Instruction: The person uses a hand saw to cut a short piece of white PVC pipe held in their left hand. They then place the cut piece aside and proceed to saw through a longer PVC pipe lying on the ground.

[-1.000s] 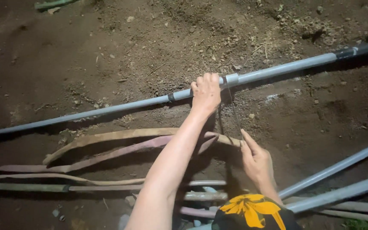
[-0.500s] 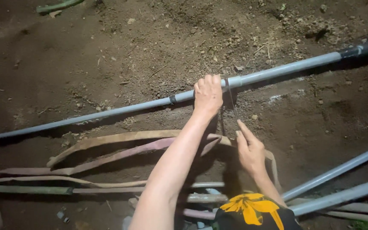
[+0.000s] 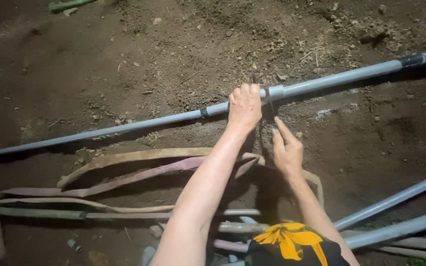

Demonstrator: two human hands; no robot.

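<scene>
Bare brown soil [image 3: 124,59] carries a long grey plastic pipe [image 3: 124,127]; the left hand [image 3: 245,106] grips it at the joint while the right hand [image 3: 287,150], fingers pinched, draws a thin dark wire [image 3: 268,98] taut, apparently mid-binding.

The one camera sits on my head and looks steeply down over my forearms at the dirt ground [image 3: 124,59] in front of me. It is close: my hands [image 3: 245,106] fall near the middle, and the grey pipe [image 3: 124,127] crosses the whole width, running off both edges.
</scene>
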